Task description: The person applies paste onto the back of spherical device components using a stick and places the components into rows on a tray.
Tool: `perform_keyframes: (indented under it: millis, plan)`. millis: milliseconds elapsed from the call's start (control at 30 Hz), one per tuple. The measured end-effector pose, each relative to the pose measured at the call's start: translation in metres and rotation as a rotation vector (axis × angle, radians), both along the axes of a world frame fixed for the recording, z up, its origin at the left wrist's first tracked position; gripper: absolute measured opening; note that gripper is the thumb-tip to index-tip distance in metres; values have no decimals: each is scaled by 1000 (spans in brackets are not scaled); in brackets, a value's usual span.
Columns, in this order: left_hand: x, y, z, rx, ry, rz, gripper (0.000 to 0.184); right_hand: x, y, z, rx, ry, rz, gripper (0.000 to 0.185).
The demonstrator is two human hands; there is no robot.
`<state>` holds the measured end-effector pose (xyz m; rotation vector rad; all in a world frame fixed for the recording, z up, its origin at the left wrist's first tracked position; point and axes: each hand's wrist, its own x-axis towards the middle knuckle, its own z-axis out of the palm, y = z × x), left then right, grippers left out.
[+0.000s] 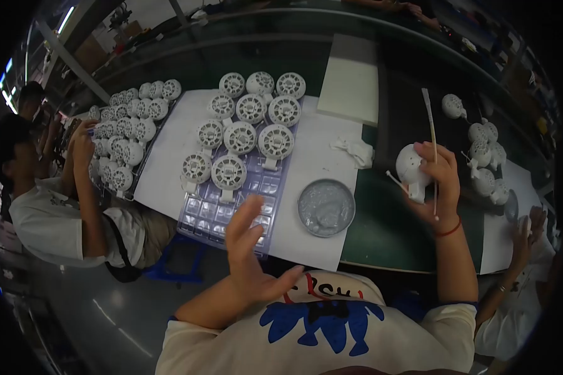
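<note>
My right hand [443, 178] is closed around a white round plastic housing [411, 164] with small holes in its shell and a short neck pointing down. A long thin stick [429, 119], pale at its upper end, is held upright in the same hand, against the fingers. My left hand [249, 253] is held up with fingers apart and nothing in it, near the front edge of a bluish clear compartment tray [197, 228]. On this tray sit several white slotted round housings [239, 137]. Between my hands stands a round tin of grey paste [326, 208].
A crumpled white cloth [355, 152] lies behind the tin, and a pale flat board [350, 78] farther back. More white housings [481, 153] lie on the dark strip at right. At left, a co-worker [62, 206] reaches over a full rack [122, 134]. Another person's hand [528, 228] is at far right.
</note>
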<state>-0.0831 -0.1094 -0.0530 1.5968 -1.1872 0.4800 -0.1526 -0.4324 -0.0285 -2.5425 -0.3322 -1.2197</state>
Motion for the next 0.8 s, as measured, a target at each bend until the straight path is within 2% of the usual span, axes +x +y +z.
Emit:
perform_keyframes:
  millis: [33, 67, 133, 167, 233, 267, 300, 367, 400, 433, 467, 533, 600, 667, 800]
  plan:
    - [-11, -10, 0, -16, 200, -177, 87, -5, 22, 3, -29, -41, 160, 44]
    - [-21, -19, 0, -6, 234, -172, 87, -12, 44, 3, -3, -11, 268, 40]
    - [-31, -34, 1, -78, 843, -632, 95, -20, 76, -2, 63, -46, 483, 31]
    - [-32, -34, -1, -79, 842, -632, 95, -19, 88, -9, 106, -110, 594, 26]
    - [-36, -33, -2, 68, 1056, -860, 100, -16, 105, -17, 170, -165, 682, 23]
    - [-37, -29, 2, 53, 1308, -811, 98, -15, 108, -17, 163, -141, 693, 22]
    - [-36, -27, 6, 54, 1311, -816, 98, -13, 108, -15, 162, -137, 687, 22]
    - [-34, -22, 8, -111, 1493, -738, 96, -10, 109, -12, 270, 71, 768, 21]
    - [-35, -18, 4, -248, 1564, -620, 95, -12, 108, -13, 268, 79, 767, 21]
    - [-30, -15, 2, -263, 1557, -623, 95, -13, 105, -15, 400, 93, 795, 21]
    - [-23, -9, 1, -381, 1547, -562, 96, -15, 100, -16, 537, 112, 818, 23]
    - [-11, 5, 0, -514, 1492, -430, 98, -19, 76, 0, 524, 224, 765, 19]
    - [-7, 17, -4, -461, 1341, -266, 95, -21, 60, 8, 331, 412, 564, 16]
    - [-9, 23, -8, -481, 1298, -131, 98, -25, 60, 11, 368, 496, 525, 15]
    - [-14, 44, -26, -332, 1289, -167, 105, -24, 58, 4, 361, 602, 552, 12]
